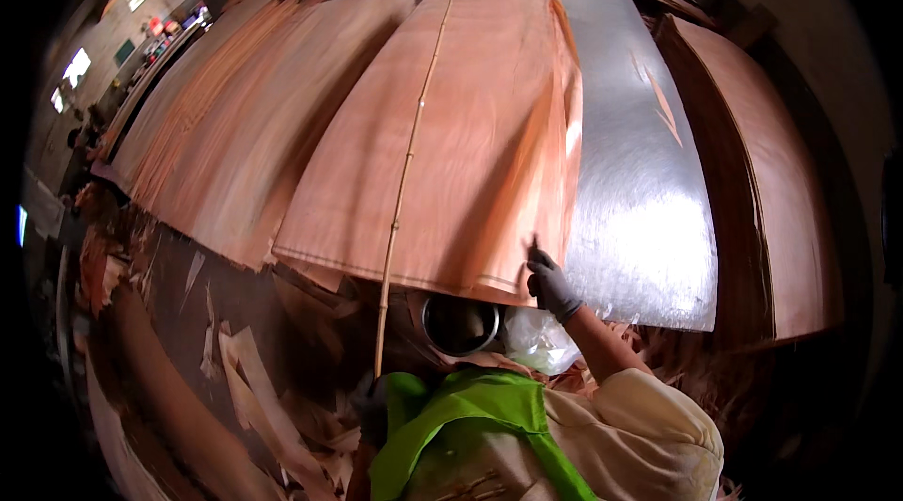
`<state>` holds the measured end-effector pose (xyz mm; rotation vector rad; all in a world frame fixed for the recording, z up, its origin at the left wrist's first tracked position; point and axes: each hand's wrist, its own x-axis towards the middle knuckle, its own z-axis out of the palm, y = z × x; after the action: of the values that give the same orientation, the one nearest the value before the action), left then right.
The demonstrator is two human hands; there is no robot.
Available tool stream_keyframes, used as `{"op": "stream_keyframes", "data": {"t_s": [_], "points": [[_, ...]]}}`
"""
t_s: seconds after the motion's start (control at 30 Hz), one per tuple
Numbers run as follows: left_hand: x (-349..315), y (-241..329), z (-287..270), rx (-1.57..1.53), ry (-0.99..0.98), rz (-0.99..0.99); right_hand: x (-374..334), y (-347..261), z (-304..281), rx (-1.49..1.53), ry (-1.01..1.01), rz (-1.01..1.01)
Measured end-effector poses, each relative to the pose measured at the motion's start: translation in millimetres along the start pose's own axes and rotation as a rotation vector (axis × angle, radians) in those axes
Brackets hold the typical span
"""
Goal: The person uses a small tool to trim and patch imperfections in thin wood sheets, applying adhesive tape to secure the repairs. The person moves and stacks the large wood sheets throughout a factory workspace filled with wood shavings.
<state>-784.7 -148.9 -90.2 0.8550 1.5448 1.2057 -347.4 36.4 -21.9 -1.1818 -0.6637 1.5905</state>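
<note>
Veneer (pixel 470 125): 1 lg. sheet, pinkish-tan, ctr., beyond both hands; nr. R corner at R hand. Long axis runs away from wearer, far end narrowing in the lens. R side buckled up in a ridge, approx. lengthwise.

Metal plate (pixel 640 238): 1, shiny, just R of veneer; long axis likewise. Bears a thin wood sliver.

L stack (pixel 282 115): veneer, L of ctr., streaky. R stack (pixel 781 200): veneer, beyond plate, far edge dim.

Pole (pixel 410 158): 1, thin, jointed, bamboo-like. Crosses over veneer; nr. end at L hand, far end pointing away, slightly R.

Apron (pixel 470 402): green, on wearer, cut off below.

Bucket (pixel 460 351): 1, round, below veneer's nr. edge; contents hard to make out. Bag (pixel 541 339): clear plastic, beside bucket.

R hand (pixel 555 286): dk. glove, at veneer's nr. R corner; blurred, can't tell if pinching or merely touching.

L hand (pixel 370 402): dk. glove, closed round pole's nr. end; fingers mostly lost in shadow.
</note>
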Motion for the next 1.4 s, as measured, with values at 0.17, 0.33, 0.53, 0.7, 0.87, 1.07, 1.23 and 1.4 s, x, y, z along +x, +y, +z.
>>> {"op": "stream_keyframes", "data": {"t_s": [0.17, 0.33, 0.53, 0.7, 0.87, 1.07, 1.23, 1.4], "points": [[70, 132, 48, -0.037, -0.166, -0.214, 21, 15, 22, -0.289, 0.456, -0.367], [161, 136, 39, -0.091, -0.311, -0.270, 7, -29, 70, -0.925, 0.710, -0.405], [274, 61, 59, 0.096, -0.624, 0.127, 62, -118, 234, -0.758, 0.370, -0.583], [221, 99, 54, -0.072, -0.818, -0.239, 182, -76, 356, -1.170, 0.129, -0.564], [216, 40, 57, -0.071, -0.936, -0.451, 253, 22, 428, -1.447, 0.064, -0.285], [215, 96, 53, 0.063, -1.058, -0.433, 265, 52, 414, -1.355, -0.267, -0.134], [216, 56, 82, -0.043, -1.163, -0.181, 181, -27, 366, -0.681, -0.068, 0.072], [201, 63, 111, 0.029, -1.206, 0.247, 81, 27, 250, -0.581, 0.452, -0.035]]}}
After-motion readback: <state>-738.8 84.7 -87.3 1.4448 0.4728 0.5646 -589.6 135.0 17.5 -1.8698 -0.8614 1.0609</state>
